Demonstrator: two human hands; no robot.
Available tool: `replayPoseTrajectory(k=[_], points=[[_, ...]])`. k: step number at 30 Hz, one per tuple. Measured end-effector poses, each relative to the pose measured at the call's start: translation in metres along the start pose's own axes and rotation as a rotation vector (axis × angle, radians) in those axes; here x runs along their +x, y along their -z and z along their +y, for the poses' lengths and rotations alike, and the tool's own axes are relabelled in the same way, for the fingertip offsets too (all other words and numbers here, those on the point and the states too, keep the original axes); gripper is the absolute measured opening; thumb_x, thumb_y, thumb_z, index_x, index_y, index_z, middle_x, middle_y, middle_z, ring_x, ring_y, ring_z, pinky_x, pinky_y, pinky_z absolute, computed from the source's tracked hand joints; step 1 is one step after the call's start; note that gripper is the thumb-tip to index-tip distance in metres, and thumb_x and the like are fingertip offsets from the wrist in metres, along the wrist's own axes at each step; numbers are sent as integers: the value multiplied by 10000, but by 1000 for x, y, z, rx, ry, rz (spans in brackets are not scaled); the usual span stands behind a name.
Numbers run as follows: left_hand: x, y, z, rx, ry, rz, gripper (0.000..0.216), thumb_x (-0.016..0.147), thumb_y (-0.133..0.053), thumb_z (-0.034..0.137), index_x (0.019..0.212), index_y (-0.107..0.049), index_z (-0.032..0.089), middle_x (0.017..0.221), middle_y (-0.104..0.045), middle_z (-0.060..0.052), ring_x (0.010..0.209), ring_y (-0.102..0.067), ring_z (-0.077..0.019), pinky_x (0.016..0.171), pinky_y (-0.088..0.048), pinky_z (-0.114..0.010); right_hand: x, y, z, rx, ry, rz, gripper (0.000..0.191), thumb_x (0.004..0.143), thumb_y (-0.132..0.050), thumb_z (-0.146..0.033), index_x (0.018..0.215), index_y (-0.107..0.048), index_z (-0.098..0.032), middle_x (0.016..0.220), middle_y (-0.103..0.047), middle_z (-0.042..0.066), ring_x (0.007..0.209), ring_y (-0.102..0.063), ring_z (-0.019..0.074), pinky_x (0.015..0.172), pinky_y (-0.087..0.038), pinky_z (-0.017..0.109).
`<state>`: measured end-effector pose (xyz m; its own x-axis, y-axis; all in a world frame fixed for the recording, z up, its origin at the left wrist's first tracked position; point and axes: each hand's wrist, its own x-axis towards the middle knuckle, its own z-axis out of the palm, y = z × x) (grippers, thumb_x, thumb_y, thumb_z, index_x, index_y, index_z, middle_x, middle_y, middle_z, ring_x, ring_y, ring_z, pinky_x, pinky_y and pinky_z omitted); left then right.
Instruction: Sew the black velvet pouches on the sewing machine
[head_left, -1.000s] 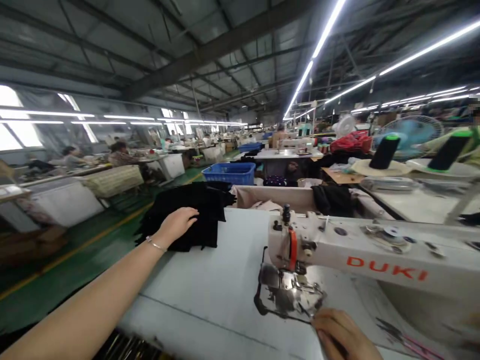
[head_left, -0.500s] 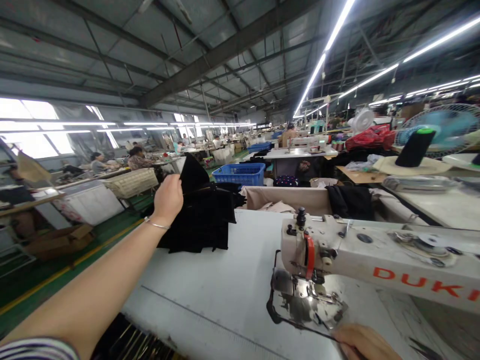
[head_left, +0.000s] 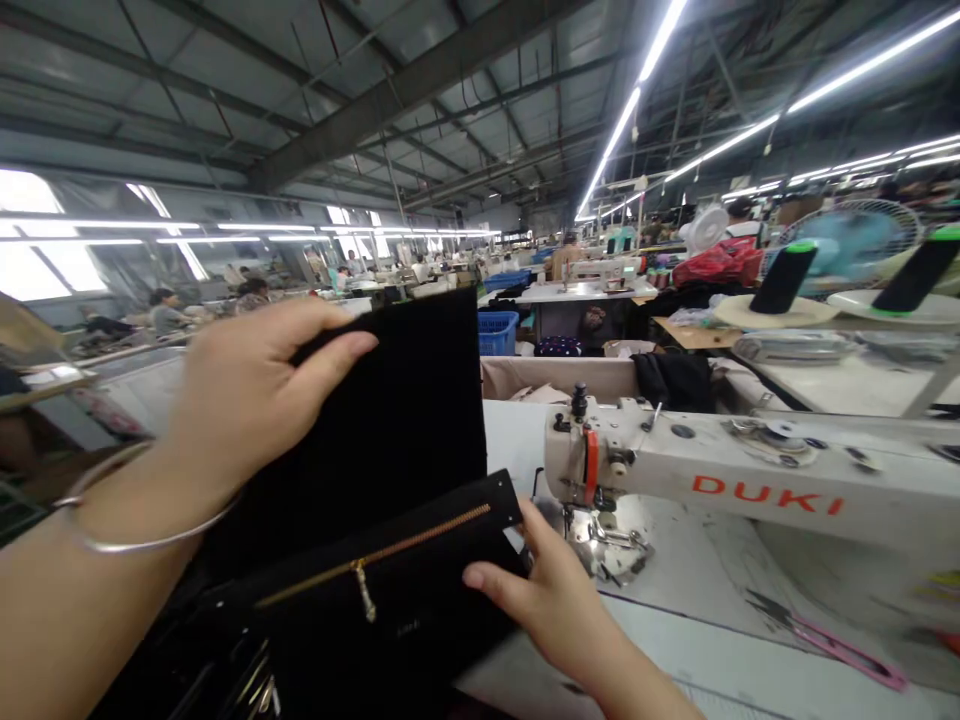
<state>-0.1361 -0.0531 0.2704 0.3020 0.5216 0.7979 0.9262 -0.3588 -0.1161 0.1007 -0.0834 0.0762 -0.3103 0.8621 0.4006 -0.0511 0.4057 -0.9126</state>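
My left hand (head_left: 259, 390) pinches the top edge of a plain black fabric panel (head_left: 405, 400), held up on the left. Just below it, my right hand (head_left: 544, 590) grips the right end of a black zippered bag panel (head_left: 442, 590), thumb in front. A gold zipper with a dangling metal pull (head_left: 364, 592) crosses this panel. Small light marks dot its upper corners, and faint lettering sits beneath the zipper. Whether the two black pieces are joined I cannot tell. Right of my hands stands a white sewing machine (head_left: 750, 480) with red lettering and a bare metal presser area.
Pink-handled snips (head_left: 847, 645) lie on the machine table at right. Behind the machine is a fabric-lined bin (head_left: 555, 375), with a blue basket (head_left: 497, 333) beyond. Black thread cones (head_left: 784, 278) and a fan (head_left: 847, 245) stand farther right. Other people work in the background.
My left hand has come back from the black pile at the table's far left with a black panel. My right hand has left the machine's front and now holds the zippered panel.
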Motion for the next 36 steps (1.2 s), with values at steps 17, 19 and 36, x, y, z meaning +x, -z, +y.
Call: replayPoseTrajectory(k=[17,19,36], points=[[-171,-87,107,-916,425,-676,322,898,-645,322,1219,-660,294,1176,-689,-42,1069,-645,-226,969,-514,-352,-35,20,-11,-126,-161,-155,112,911,-577,-167,816,-627,-200,786,-616,-34,789,-571,138,715,-414,224],[-165,-82,107,-986,506,-699,282,905,-620,265,1181,-673,272,1120,-709,-25,1010,-661,-200,929,-516,-309,-34,25,-21,-238,-191,-172,73,873,-636,-152,830,-633,-212,756,-624,-50,734,-577,134,664,-404,227],[-122,-55,104,-1525,809,-622,287,800,-771,288,1060,-693,193,959,-706,-42,916,-634,-192,830,-493,-264,-33,43,-45,-509,238,125,74,900,-652,-210,883,-655,-283,984,-702,-58,896,-636,159,810,-477,316]])
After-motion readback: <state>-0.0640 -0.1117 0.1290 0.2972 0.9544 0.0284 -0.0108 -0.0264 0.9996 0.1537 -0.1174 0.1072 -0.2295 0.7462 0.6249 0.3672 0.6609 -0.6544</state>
